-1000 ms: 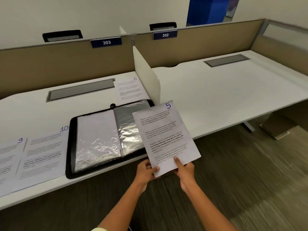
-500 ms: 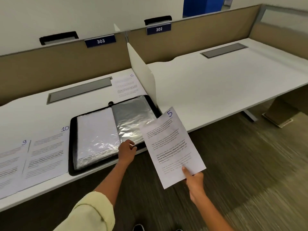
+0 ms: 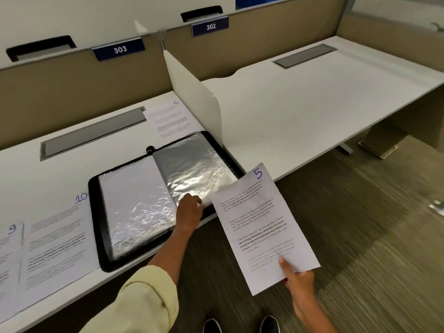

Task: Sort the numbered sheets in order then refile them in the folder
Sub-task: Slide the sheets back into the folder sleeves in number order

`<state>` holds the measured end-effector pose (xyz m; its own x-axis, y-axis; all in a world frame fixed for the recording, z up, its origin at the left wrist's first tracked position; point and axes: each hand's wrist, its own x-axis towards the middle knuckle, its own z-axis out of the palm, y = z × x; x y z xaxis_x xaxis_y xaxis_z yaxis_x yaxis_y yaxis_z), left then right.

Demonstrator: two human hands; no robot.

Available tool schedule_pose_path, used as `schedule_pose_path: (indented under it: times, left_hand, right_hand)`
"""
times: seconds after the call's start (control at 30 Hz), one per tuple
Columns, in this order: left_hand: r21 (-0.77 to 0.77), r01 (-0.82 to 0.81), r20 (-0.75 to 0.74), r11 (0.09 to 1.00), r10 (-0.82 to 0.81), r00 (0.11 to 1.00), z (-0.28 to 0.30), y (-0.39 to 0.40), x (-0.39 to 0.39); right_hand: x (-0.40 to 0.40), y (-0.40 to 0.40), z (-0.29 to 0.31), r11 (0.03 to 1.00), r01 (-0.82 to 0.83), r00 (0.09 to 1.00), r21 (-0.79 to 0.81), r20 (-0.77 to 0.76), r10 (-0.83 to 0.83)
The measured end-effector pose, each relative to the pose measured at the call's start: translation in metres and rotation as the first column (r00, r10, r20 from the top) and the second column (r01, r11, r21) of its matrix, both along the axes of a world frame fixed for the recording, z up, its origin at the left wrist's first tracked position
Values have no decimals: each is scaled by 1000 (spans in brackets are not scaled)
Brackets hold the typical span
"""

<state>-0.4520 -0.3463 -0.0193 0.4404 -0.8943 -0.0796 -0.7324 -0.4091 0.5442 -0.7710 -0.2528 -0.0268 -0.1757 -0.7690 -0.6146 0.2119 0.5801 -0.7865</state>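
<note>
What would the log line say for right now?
right hand: pinches sheet 5 | left hand: on folder sleeve | sheets 6, 9, 10: on desk
</note>
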Motion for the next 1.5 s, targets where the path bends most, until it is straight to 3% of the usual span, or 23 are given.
schedule_pose_path:
  times: [0.2,0.57,0.93,1.3,1.5]
  left_hand:
    - [-45,73,-30,996,-74,997,4,4,12]
    - [-118,-170,-320,978,124,939,6,-2,26]
    - [-94,-77,-481,993,22,876,3,1,44]
    - [-131,-87,-286,988,46,957,7,-3,39]
    - [-174,3,0,985,-3,1000,7,-4,28]
  right_hand:
    - [12,11,10,998,65,997,-8,35,-65]
    - [35,31,13,993,105,994,-48,44,-103]
    - [51,45,14,985,138,990,-105,52,-133]
    - [58,55,7,981,155,988,-120,28,-153]
    - [55,63,3,980,155,987,-123,-18,-159]
